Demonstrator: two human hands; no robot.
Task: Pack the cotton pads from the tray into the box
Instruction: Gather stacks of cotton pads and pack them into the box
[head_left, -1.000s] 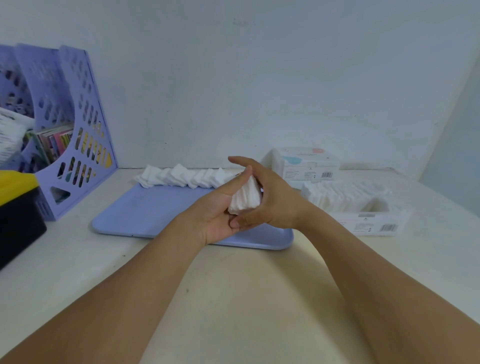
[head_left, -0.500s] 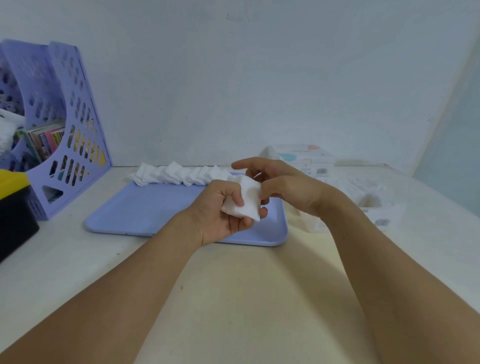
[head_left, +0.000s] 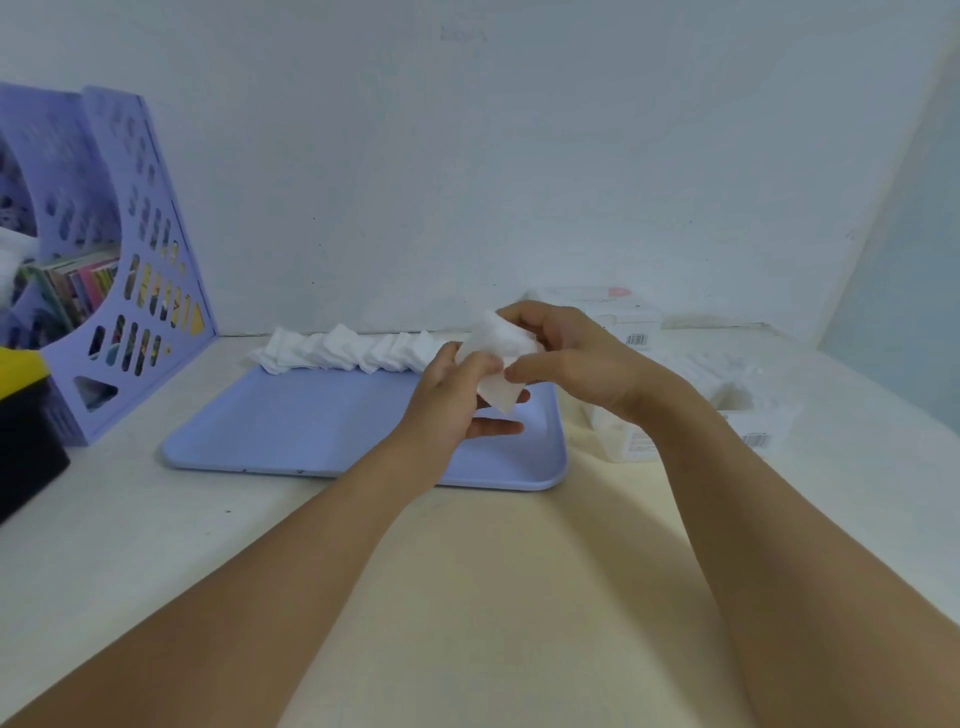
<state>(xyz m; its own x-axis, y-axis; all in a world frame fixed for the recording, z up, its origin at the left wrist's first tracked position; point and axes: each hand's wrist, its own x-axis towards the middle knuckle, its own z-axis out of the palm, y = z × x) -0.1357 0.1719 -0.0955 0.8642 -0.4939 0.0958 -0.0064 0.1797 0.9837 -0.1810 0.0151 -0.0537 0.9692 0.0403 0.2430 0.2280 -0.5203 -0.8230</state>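
- We've got a small stack of cotton pads (head_left: 496, 358) pinched between our left hand (head_left: 457, 397) and right hand (head_left: 566, 364), over the tray (head_left: 311, 431).
- Box (head_left: 727, 415) on the right looks mostly full, though it's blurry.
- One row of pads (head_left: 343, 351) left along the tray's back edge, so we're well past halfway, we'd guess.
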